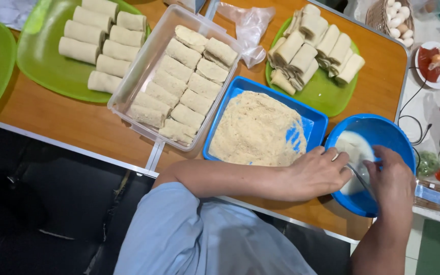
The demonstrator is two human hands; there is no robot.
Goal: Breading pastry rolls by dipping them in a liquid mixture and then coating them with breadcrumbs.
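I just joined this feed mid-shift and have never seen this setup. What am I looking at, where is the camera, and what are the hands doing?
There is one picture, from a camera on the person's head, looking down at a wooden table. No machine: two bare hands. The left hand rests at the blue bowl of white liquid; the right hand holds a thin utensil in it. Beside it are a blue tray of crumbs, a clear box of coated rolls, and green plates of plain rolls.
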